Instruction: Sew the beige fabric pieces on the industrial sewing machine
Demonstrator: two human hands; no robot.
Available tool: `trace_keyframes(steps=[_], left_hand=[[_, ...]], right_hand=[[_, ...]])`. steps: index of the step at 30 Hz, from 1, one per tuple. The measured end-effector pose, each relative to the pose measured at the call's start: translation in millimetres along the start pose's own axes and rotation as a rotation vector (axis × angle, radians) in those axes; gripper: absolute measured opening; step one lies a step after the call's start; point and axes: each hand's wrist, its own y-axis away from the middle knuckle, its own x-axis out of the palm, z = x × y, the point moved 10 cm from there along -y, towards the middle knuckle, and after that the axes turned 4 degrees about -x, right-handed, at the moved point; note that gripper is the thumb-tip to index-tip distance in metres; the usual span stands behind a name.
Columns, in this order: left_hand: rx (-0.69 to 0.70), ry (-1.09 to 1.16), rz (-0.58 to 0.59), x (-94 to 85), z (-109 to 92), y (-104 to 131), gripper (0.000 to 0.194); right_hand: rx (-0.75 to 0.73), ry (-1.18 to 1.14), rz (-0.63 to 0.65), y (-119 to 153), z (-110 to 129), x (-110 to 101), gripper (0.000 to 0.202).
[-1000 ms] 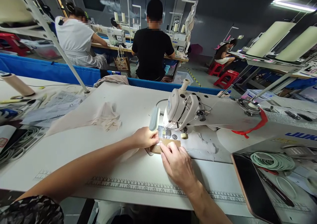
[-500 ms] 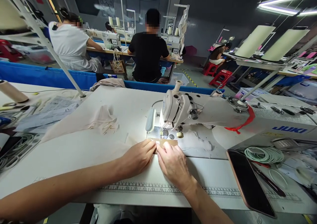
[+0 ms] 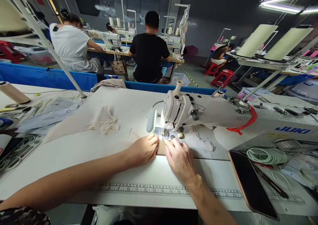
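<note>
My left hand (image 3: 145,148) is closed, its thumb and fingertips pinching the left side of a small white piece of fabric (image 3: 160,137) at the needle area. From the right, my right hand (image 3: 180,157) is also closed, its fingertips pressed at the other side of that piece. Much of the fabric is hidden by fingers. Between the hands shows a brown flat patch (image 3: 161,148) on the machine bed. Just beyond the fingertips stands the head of the white sewing machine (image 3: 171,109), its lamp lighting the needle plate.
Crumpled beige fabric (image 3: 105,120) lies on the left of the table. To the right are a phone (image 3: 252,185), a coil of pale green cord (image 3: 267,156) and tweezers (image 3: 270,181). A printed ruler (image 3: 139,189) runs along the front edge. Several people sit at machines beyond.
My hands have moved apart slightly, the right one rightward, and the fingertips are nearer the needle. More of the brown patch shows between them.
</note>
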Motion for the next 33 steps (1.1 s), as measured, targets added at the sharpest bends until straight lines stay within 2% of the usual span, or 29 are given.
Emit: trace_keyframes(steps=[9, 17, 21, 26, 29, 33], left_hand=[[-0.017, 0.062, -0.026, 7.2, 11, -5, 0.026], [0.004, 0.017, -0.086, -0.8, 7, -5, 0.026], [0.042, -0.030, -0.131, -7.2, 3, -5, 0.029], [0.071, -0.063, -0.109, -7.1, 4, -7, 0.029], [0.064, -0.052, -0.099, -7.3, 5, -8, 0.029], [0.061, -0.032, -0.119, -9.9, 3, -7, 0.028]], right_hand=[[0.040, -0.052, 0.017, 3, -8, 2, 0.025], [0.051, -0.062, 0.015, 5, -8, 0, 0.029], [0.167, -0.128, 0.001, 0, -35, 1, 0.030], [0.357, -0.248, 0.063, -16, -77, 12, 0.037], [0.411, -0.328, 0.076, -20, -86, 19, 0.041], [0.421, -0.347, 0.032, -16, -88, 18, 0.041]])
